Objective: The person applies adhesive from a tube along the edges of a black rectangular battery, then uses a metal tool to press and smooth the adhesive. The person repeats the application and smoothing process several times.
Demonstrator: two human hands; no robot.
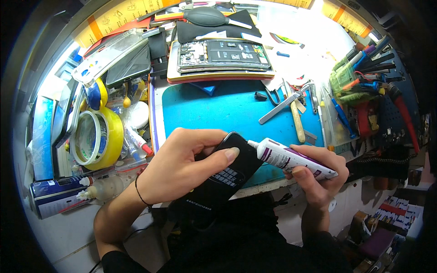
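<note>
My left hand (182,164) grips a black phone or phone back panel (207,193) near its top end, thumb lying across its face. The panel is tilted, with pale printing in its middle. In my right hand (318,175) is a white and purple squeeze tube (296,159), held between thumb and fingers. The tube's narrow nozzle points left at the upper right edge of the panel; whether it touches cannot be made out. Beneath both hands lies a blue work mat (200,111).
Behind the mat lies an opened phone (223,55) with its battery showing, below a black air blower (207,17). Tweezers (284,104) and other tools rest at the mat's right. Yellow tape rolls (114,139) and a blue can (57,198) stand left; a tool holder (346,77) stands right.
</note>
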